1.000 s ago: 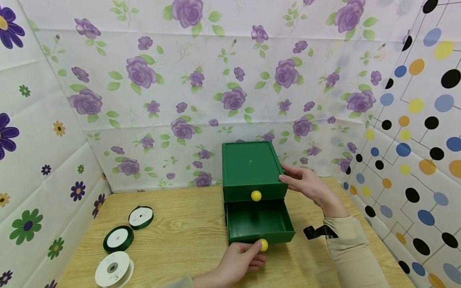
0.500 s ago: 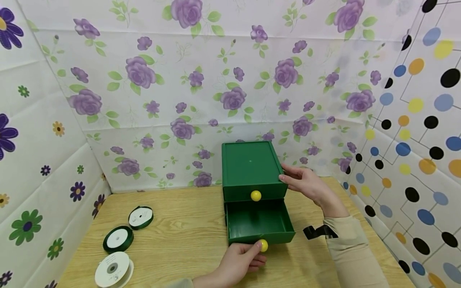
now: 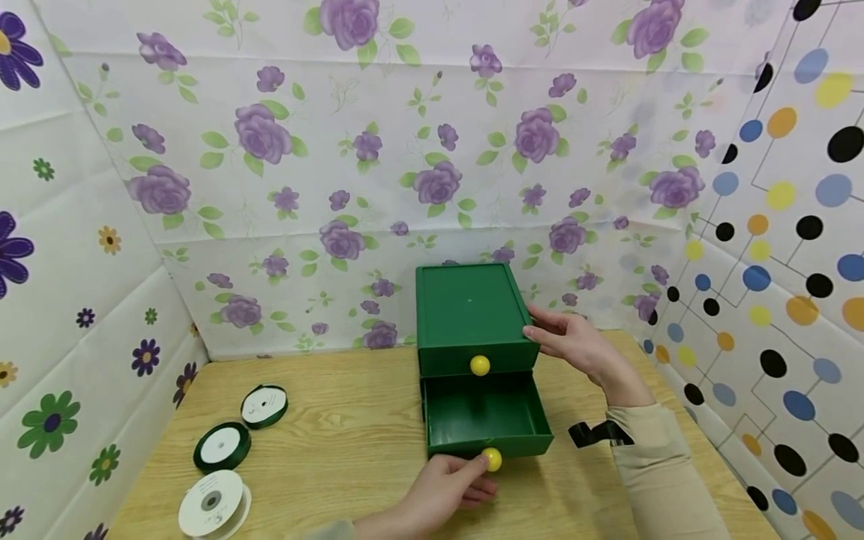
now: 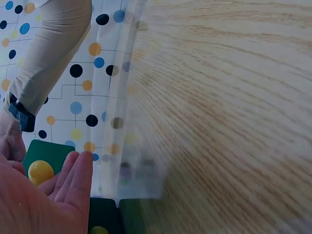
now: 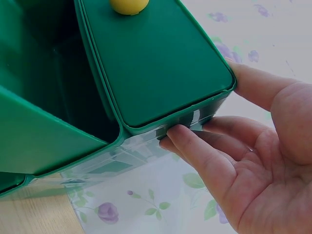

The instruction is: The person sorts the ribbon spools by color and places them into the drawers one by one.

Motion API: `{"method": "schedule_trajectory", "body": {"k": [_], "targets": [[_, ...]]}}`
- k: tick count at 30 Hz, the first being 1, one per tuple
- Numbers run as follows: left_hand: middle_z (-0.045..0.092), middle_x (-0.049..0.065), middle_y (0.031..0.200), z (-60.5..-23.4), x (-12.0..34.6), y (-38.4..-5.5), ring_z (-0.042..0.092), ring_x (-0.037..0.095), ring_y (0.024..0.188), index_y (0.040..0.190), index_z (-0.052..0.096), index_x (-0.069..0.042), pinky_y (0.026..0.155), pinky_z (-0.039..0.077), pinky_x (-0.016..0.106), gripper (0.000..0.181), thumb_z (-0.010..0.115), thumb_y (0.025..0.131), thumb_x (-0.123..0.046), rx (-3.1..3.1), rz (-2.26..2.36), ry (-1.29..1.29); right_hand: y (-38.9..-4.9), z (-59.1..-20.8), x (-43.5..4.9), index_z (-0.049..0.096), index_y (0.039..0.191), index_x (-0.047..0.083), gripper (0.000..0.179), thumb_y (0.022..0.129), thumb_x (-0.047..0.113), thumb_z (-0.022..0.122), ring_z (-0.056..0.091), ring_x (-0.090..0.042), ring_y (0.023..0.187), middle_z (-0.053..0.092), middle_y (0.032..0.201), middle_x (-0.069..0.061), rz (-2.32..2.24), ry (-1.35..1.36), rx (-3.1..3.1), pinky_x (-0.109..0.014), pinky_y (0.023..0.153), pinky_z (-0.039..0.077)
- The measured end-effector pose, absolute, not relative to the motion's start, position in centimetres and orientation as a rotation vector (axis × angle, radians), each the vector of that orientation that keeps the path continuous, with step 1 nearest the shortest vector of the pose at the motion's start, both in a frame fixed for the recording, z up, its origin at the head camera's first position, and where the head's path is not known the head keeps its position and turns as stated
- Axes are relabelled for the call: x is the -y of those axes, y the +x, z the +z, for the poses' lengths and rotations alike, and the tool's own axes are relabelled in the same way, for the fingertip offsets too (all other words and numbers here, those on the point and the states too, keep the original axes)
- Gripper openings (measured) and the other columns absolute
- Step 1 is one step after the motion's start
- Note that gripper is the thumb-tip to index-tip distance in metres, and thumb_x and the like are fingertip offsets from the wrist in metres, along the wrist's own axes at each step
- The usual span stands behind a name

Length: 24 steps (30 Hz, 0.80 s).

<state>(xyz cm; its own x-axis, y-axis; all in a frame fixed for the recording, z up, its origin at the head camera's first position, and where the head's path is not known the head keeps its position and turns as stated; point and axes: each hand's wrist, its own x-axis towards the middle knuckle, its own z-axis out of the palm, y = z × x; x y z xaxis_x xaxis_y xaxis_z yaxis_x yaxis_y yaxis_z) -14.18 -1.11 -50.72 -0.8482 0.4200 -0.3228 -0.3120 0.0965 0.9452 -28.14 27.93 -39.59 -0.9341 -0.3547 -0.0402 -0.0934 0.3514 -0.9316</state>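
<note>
From the head view, you can see the green drawer box standing on the wooden desk, toward the back edge and closer to the right edge than the left edge. Its top drawer is in, with a round upper knob that is yellow. The lower drawer sticks out toward the front edge. Your left hand is at its front, with the thumb and fingers pinching the yellow lower knob. Your right hand is at the right side of the box, near its top front corner, with its fingers a little apart. Three ribbon rolls lie near the left edge of the desk: a white roll nearest the front, a dark green roll in the middle and a small green roll farthest back. From the left wrist view, your left fingers look long and straight near a yellow ball; you cannot tell from here how hard they squeeze. Your right sleeve shows too, with a dark strap. From the right wrist view, your right thumb touches the box's top edge, and your fingers rest on its side, by shiny clear tape.
</note>
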Motion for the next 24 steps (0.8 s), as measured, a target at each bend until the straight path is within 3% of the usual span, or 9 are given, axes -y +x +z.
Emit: {"method": "schedule_trajectory", "body": {"k": [5,15,24], "targets": [[0.080,0.014,0.106,-50.2,2.4,-14.3,0.078,0.030,0.100,0.116,0.079,0.001,0.091,0.063,0.048,0.043,0.059,0.111,-0.036,-1.831,1.725,0.191,-28.2,-39.6,-27.8,0.028,0.170,0.010,0.080,0.108,0.042,0.067,0.040,-0.041,0.153,0.029,0.173,-0.020,-1.615,-0.397,-2.377,-0.050,0.117,0.043],[0.077,0.018,0.122,-50.2,5.9,-15.2,0.072,0.045,0.114,0.136,0.071,0.001,0.097,0.059,0.057,0.045,0.050,0.116,-0.032,-1.625,1.631,0.541,-28.3,-39.7,-28.1,0.029,0.170,0.010,0.079,0.108,0.042,0.066,0.040,-0.042,0.152,0.029,0.173,-0.020,-1.621,-0.415,-2.382,-0.052,0.117,0.042],[0.073,0.022,0.130,-49.3,9.5,-15.6,0.072,0.038,0.118,0.142,0.066,0.005,0.101,0.055,0.063,0.041,0.049,0.117,-0.023,-1.568,1.589,0.717,-28.1,-39.6,-27.9,0.030,0.170,0.012,0.080,0.107,0.044,0.068,0.041,-0.040,0.153,0.031,0.172,-0.018,-1.632,-0.403,-2.367,-0.050,0.116,0.043]]}}
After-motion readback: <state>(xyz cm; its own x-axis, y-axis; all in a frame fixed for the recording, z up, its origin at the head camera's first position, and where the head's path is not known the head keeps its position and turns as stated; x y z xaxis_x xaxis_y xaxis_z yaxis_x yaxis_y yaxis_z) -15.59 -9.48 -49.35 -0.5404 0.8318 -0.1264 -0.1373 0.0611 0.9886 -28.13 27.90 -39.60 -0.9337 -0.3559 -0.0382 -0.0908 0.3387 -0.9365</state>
